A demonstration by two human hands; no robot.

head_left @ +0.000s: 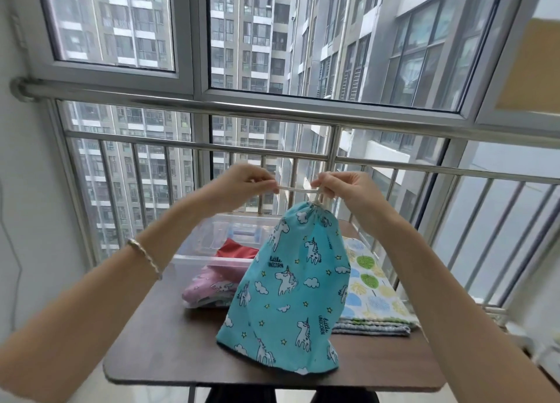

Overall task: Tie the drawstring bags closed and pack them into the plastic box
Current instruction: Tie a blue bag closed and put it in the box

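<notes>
Bag (291, 287), teal, cinched: below right hand (342, 190). Cord (295, 189): pinched taut between left hand (242, 184) and right hand. Box (212, 236): below left hand.

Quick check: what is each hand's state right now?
Left hand: pinching the white drawstring.
Right hand: gripping the same drawstring just above the teal unicorn bag.
</notes>
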